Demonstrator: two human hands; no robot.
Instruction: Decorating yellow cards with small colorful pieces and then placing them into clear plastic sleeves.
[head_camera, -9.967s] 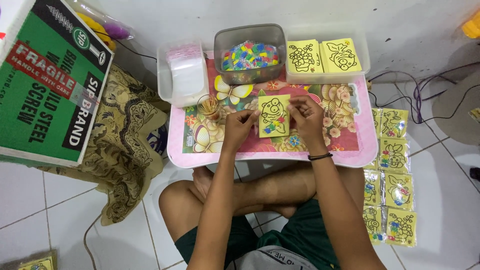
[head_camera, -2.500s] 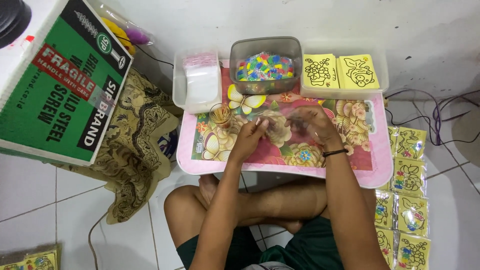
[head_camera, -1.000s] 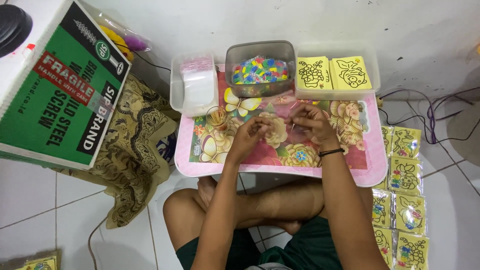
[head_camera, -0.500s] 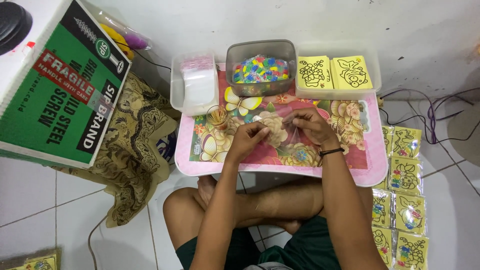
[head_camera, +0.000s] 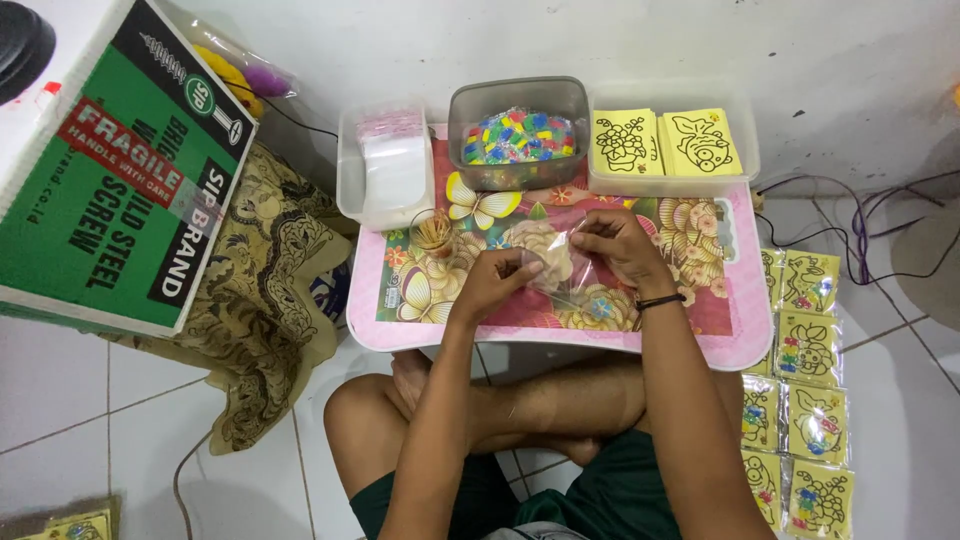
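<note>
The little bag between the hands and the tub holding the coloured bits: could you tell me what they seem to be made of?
The bag looks like thin clear plastic film: glossy, crinkled, the tabletop pattern showing through. The tub seems rigid translucent plastic, greyish, its contents visible through the wall.

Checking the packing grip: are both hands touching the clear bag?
Touching. The head view shows the left hand and right hand pinching the clear bag at opposite edges, above the table.

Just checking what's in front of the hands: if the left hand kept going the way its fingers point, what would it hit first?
The left hand points up and right, at the clear plastic bag it already pinches. Past that, probably the right hand, though depth is hard to judge from above.
</note>
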